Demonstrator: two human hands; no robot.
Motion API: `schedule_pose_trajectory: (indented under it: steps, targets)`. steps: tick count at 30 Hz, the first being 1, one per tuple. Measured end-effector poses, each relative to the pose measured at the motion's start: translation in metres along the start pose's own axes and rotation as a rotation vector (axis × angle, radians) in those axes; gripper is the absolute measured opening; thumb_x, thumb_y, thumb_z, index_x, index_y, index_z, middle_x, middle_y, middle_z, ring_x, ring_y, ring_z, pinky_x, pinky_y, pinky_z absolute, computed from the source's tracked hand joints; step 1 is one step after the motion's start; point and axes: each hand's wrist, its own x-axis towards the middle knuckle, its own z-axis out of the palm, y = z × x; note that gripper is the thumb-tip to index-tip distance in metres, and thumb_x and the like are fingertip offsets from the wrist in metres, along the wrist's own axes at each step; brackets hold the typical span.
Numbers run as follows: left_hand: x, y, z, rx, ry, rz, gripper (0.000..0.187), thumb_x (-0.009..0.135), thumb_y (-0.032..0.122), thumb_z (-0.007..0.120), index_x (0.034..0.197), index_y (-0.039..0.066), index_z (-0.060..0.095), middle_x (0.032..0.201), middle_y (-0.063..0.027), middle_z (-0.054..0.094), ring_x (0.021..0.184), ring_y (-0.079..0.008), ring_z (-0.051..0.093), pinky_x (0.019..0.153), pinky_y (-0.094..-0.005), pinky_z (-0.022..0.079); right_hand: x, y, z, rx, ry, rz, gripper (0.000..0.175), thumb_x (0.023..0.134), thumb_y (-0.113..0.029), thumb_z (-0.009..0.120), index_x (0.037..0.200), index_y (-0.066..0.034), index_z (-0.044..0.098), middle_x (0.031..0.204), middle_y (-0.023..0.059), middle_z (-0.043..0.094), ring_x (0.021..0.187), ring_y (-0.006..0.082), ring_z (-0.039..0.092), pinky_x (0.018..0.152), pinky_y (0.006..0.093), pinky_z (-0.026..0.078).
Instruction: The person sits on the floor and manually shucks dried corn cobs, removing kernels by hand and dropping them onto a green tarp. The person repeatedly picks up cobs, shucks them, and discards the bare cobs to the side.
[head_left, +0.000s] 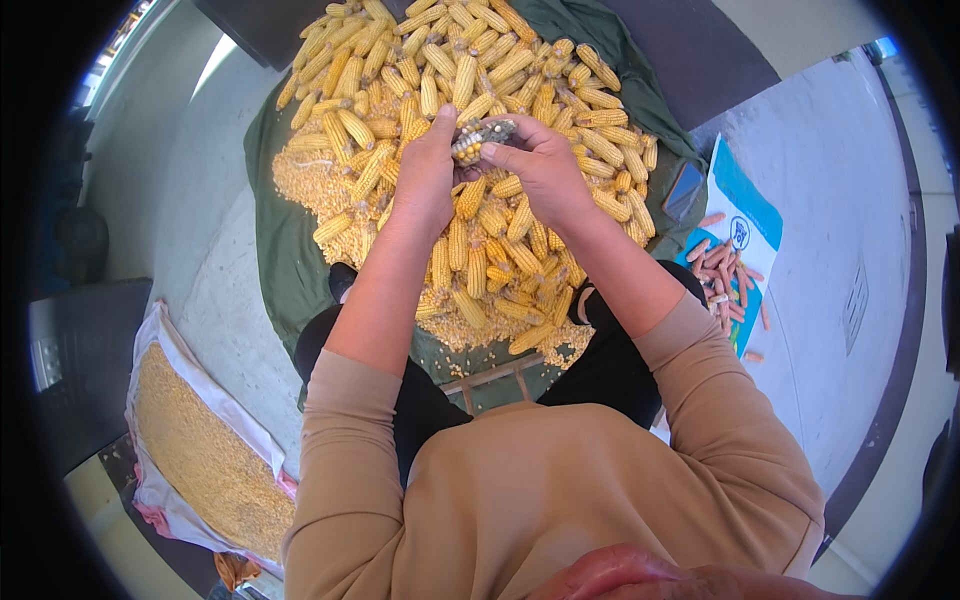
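Between my two hands, above the heap, is a partly bare corn cob (469, 147) with yellow and pale kernels at one end and a dark, mouldy-looking part at the other. My left hand (429, 169) grips its left end, thumb on top. My right hand (546, 166) pinches the dark end with thumb and fingers. Under and around them lies a large pile of yellow ears of corn (465, 81) on a green cloth (276, 277). Loose kernels (307, 176) spread at the pile's left side and near edge. The fingers' undersides are partly hidden.
A phone-like flat object (682, 192) lies at the cloth's right edge. Farther right, reddish shelled cobs (724, 274) rest on a blue and white sack (757, 225). At lower left, a white-edged cloth (225, 409) holds yellow grain. A wooden frame (491, 373) sits between my legs.
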Motion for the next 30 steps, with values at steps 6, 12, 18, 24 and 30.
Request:
schedule_pose_trajectory:
  steps: [6, 12, 18, 24, 30]
  targets:
    - [-0.002, 0.01, -0.005, -0.053, -0.285, 0.013, 0.038, 0.098, 0.024, 0.044, 0.12, -0.006, 0.053, 0.109, -0.0164, 0.062, 0.086, -0.0237, 0.067, 0.072, -0.0317, 0.056, 0.01, -0.003, -0.016, 0.11, 0.08, 0.048, 0.022, 0.083, -0.003, 0.065, 0.104, 0.0004, 0.063, 0.095, 0.0043, 0.065, 0.086, 0.0115, 0.06, 0.081, 0.026, 0.047]
    - [-0.004, 0.006, -0.005, 0.033, -0.193, 0.029, 0.036, 0.098, 0.022, 0.047, 0.118, -0.006, 0.057, 0.105, -0.0151, 0.064, 0.089, -0.0223, 0.067, 0.08, -0.0341, 0.055, 0.005, -0.002, -0.011, 0.079, 0.038, 0.011, 0.02, 0.082, -0.004, 0.066, 0.103, -0.0008, 0.064, 0.093, 0.0034, 0.066, 0.084, 0.01, 0.059, 0.079, 0.0249, 0.046]
    - [-0.012, 0.009, 0.004, 0.122, -0.201, 0.107, 0.035, 0.098, 0.026, 0.05, 0.111, -0.003, 0.062, 0.098, -0.011, 0.066, 0.084, -0.0191, 0.066, 0.072, -0.0278, 0.054, 0.007, -0.002, -0.01, 0.081, 0.078, 0.051, 0.02, 0.084, -0.01, 0.068, 0.102, -0.0002, 0.065, 0.091, 0.0034, 0.066, 0.081, 0.0096, 0.059, 0.074, 0.024, 0.047]
    - [-0.003, -0.001, -0.005, 0.175, -0.165, 0.123, 0.035, 0.097, 0.03, 0.051, 0.107, -0.001, 0.064, 0.095, -0.0084, 0.067, 0.079, -0.0158, 0.066, 0.063, -0.0243, 0.052, 0.006, 0.002, -0.007, 0.054, 0.027, 0.034, 0.02, 0.086, -0.012, 0.068, 0.102, 0.0008, 0.065, 0.088, 0.0042, 0.066, 0.076, 0.0102, 0.06, 0.07, 0.0238, 0.048]
    - [-0.005, 0.002, -0.001, 0.181, -0.108, 0.12, 0.035, 0.096, 0.033, 0.054, 0.101, 0.0, 0.065, 0.088, -0.008, 0.068, 0.071, -0.0153, 0.065, 0.058, -0.0234, 0.051, 0.007, -0.001, -0.005, 0.032, 0.044, 0.099, 0.022, 0.089, -0.016, 0.065, 0.103, 0.0013, 0.065, 0.091, 0.0057, 0.066, 0.078, 0.0125, 0.062, 0.073, 0.0264, 0.05]
